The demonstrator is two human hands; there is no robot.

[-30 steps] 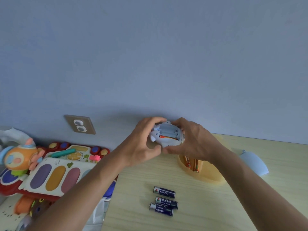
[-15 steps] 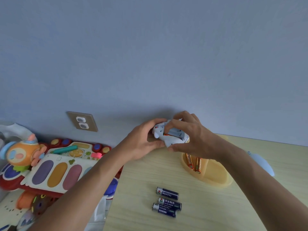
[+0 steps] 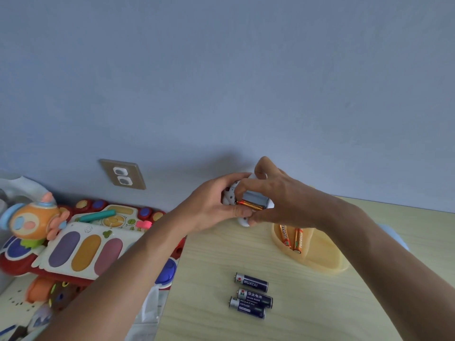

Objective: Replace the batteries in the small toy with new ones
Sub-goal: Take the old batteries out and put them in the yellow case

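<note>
The small white toy [image 3: 256, 199] is held up above the wooden table [image 3: 307, 303] with its battery compartment facing me. One orange battery [image 3: 248, 205] lies in the lower slot; the slot above looks bare. My left hand [image 3: 211, 205] grips the toy's left side. My right hand [image 3: 278, 198] wraps its right side, with fingertips over the top edge and thumb at the bottom. Three dark blue batteries [image 3: 251, 295] lie side by side on the table below. Two orange batteries [image 3: 291, 238] rest in a yellow tray [image 3: 327, 257].
A large colourful toy piano [image 3: 81, 244] with an orange figure [image 3: 32, 219] fills the left. A wall socket [image 3: 121, 174] sits on the blue wall. A pale blue cover piece [image 3: 396, 236] lies behind my right forearm.
Both hands have tilted and shifted the toy slightly. My right fingers have moved up over the toy's top edge, and the compartment now shows one orange battery.
</note>
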